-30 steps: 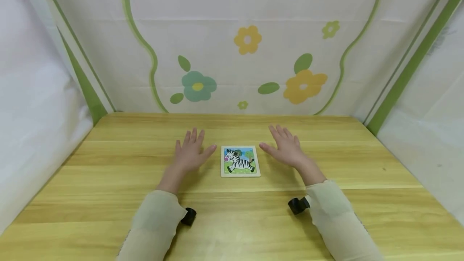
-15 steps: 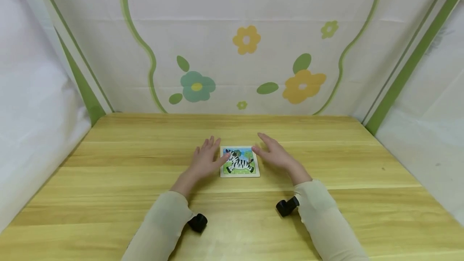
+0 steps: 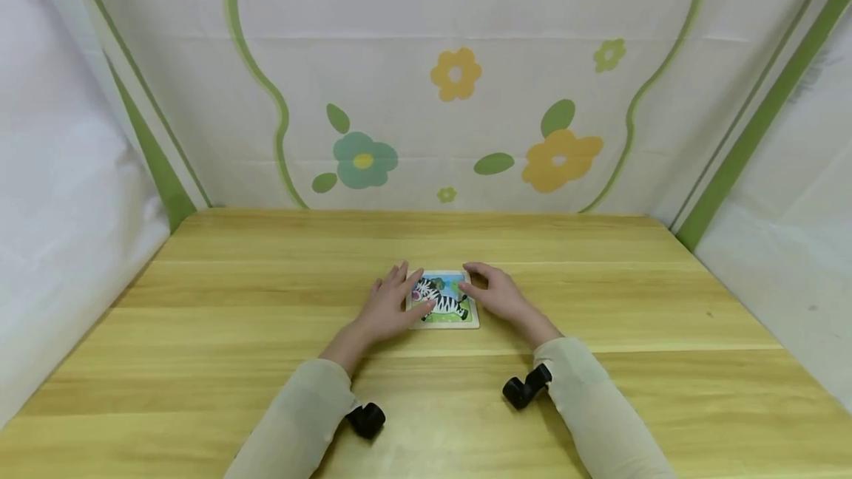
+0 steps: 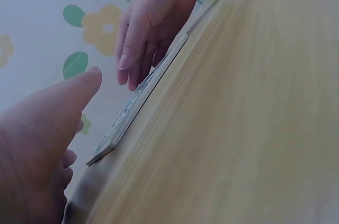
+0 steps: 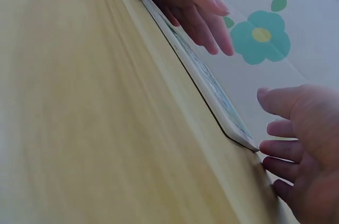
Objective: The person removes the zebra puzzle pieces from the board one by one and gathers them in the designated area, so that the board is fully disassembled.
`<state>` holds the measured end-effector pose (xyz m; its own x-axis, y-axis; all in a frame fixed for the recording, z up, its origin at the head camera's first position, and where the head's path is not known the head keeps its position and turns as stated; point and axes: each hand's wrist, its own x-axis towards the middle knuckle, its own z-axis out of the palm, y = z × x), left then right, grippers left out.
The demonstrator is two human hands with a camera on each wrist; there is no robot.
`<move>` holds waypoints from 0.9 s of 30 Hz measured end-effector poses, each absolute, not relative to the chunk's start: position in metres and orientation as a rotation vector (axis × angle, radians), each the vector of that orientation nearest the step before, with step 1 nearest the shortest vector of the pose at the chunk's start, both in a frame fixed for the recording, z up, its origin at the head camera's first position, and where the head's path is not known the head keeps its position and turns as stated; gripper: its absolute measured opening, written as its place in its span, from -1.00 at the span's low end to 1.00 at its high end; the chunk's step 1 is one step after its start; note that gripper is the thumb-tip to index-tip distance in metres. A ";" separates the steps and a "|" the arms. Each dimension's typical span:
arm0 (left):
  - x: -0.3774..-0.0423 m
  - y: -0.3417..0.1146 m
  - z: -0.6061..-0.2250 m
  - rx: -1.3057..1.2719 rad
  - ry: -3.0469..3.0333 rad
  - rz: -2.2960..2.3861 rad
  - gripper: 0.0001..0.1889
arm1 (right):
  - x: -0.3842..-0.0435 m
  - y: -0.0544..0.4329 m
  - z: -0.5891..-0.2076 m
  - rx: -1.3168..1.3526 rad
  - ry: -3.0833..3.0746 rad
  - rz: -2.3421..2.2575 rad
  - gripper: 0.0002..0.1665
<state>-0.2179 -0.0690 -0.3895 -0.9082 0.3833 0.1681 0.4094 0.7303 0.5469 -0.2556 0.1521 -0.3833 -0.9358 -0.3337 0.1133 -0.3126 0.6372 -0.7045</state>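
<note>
A small square zebra picture board (image 3: 449, 309) with a pale rim lies flat near the middle of the wooden table. At its left edge is my left hand (image 3: 387, 309), thumb reaching over the picture and fingers loosely extended. My right hand (image 3: 501, 296) is at the upper right corner, its thumb over the picture. Seen edge-on in the left wrist view, the board (image 4: 132, 110) lies flat, with the left thumb held above it. In the right wrist view, the fingertips of my right hand (image 5: 312, 150) are close beside the board's near corner; contact is hard to tell.
The wooden table (image 3: 200, 331) extends to both sides and toward me. Behind it hangs a white curtain (image 3: 399, 6) with printed flowers, and white sheets close in both sides. Each sleeve carries a black wrist camera, such as the left camera (image 3: 366, 420).
Both hands have moved inward from either side of the board and lowered to its edges. Their spread fingers have drawn closer together. The board stays in place.
</note>
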 end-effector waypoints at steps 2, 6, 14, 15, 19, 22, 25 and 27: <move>-0.217 -0.069 -0.391 -0.671 -2.882 -0.918 -0.28 | -0.254 0.151 -0.386 -0.566 2.827 -1.218 -0.43; -0.216 -0.070 -0.393 -0.690 -2.906 -0.866 -0.27 | -0.253 0.150 -0.390 -0.608 2.841 -1.236 -0.48; -0.216 -0.067 -0.395 -0.739 -2.960 -0.714 -0.24 | -0.254 0.151 -0.394 -0.692 2.901 -1.207 -0.60; -0.215 -0.067 -0.395 -0.746 -2.963 -0.692 -0.24 | -0.254 0.151 -0.393 -0.693 2.902 -1.210 -0.61; -0.215 -0.066 -0.395 -0.762 -2.972 -0.622 -0.26 | -0.254 0.152 -0.392 -0.700 2.906 -1.225 -0.65; -0.214 -0.066 -0.394 -0.775 -2.971 -0.610 -0.27 | -0.255 0.151 -0.392 -0.705 2.911 -1.219 -0.67; -0.213 -0.066 -0.393 -0.780 -2.978 -0.592 -0.27 | -0.256 0.150 -0.392 -0.696 2.910 -1.200 -0.68; -0.213 -0.067 -0.393 -0.774 -2.987 -0.579 -0.27 | -0.256 0.149 -0.391 -0.705 2.908 -1.183 -0.69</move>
<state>-0.2125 -0.0668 -0.3928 -0.8784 0.4687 0.0933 0.4697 0.8104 0.3502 -0.2564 0.1493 -0.3906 -0.9013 -0.3674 0.2293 -0.4232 0.6344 -0.6469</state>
